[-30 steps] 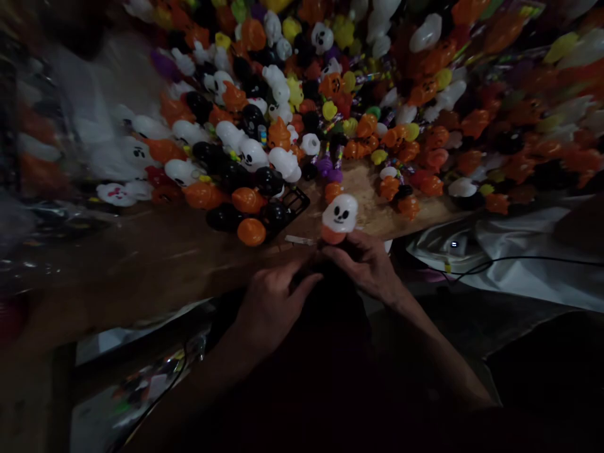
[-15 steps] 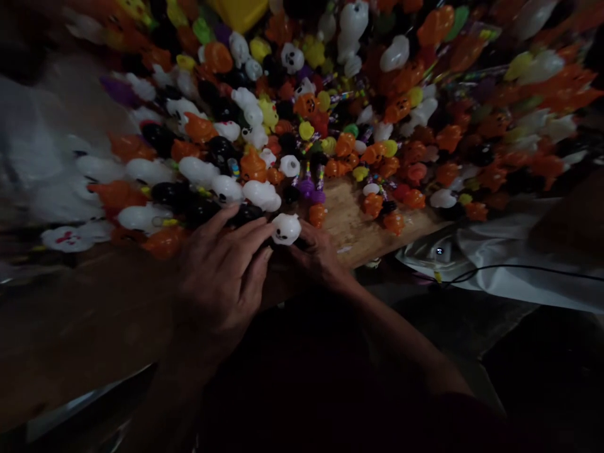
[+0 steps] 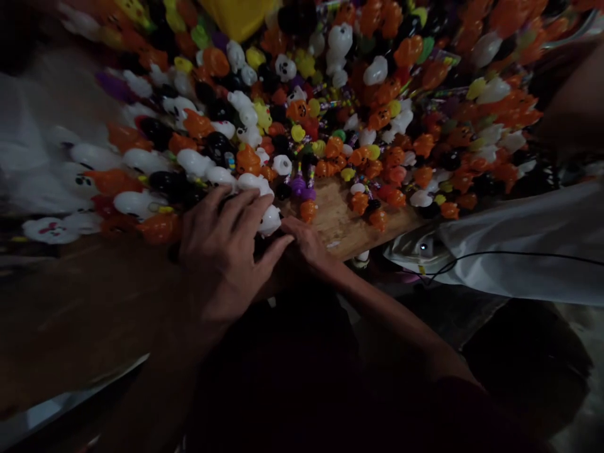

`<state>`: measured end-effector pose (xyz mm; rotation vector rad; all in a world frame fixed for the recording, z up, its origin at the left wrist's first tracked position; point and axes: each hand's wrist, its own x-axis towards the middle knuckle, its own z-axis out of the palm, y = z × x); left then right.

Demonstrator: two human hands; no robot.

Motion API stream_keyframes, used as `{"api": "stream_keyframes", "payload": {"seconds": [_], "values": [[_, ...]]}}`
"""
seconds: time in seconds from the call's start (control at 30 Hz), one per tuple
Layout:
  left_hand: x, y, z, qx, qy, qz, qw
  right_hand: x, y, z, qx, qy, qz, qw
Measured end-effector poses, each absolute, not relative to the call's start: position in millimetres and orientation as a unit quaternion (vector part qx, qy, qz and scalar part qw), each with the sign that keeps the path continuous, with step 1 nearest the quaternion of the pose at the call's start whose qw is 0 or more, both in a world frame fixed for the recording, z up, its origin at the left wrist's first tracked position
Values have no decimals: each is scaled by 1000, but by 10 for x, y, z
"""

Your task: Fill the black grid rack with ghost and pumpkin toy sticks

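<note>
A small white plastic toy figure (image 3: 270, 221) with a rounded, glossy head is between my two hands at the table's front edge. My left hand (image 3: 224, 251) curves over it from the left, index finger along its upper side and thumb stretched below it towards my other hand. My right hand (image 3: 306, 246) is closed against the figure's right side; its fingertips are partly hidden behind my left thumb. Just beyond my left fingers lies another white figure (image 3: 253, 182). Purple pieces (image 3: 299, 185) and an orange pumpkin-like piece (image 3: 308, 211) lie near my right hand.
A dense heap of orange, black, white and yellow plastic figures (image 3: 248, 158) covers the wooden table (image 3: 340, 217). Clear plastic bagging (image 3: 28, 126) lies at the left. At the upper right is part of another person's arm (image 3: 573, 94). A dark cable (image 3: 500, 253) crosses white sheeting (image 3: 509, 277).
The white figure has turned, so its dark-eyed face no longer shows. My left hand has shifted over it and its thumb has spread. The view has moved slightly right, bringing another person's arm in.
</note>
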<state>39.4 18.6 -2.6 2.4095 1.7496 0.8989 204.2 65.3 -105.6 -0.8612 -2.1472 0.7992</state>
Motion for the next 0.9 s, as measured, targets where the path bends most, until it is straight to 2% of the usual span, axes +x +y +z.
{"api": "stream_keyframes", "payload": {"seconds": [0.17, 0.33, 0.57, 0.73, 0.9], "values": [[326, 250, -110, 793, 551, 260, -18, 2529, 1042, -682, -412, -825, 166, 349], [300, 293, -14, 797, 563, 217, 21, 2666, 1566, -741, -432, -868, 94, 226], [369, 375, 108, 820, 549, 163, 7, 2722, 1526, -815, -414, -868, 117, 250], [306, 326, -12, 797, 559, 228, 15, 2791, 1208, -727, -426, -832, 168, 312], [349, 287, -37, 785, 561, 264, 14, 2569, 903, -806, -470, -764, 266, 353]]}}
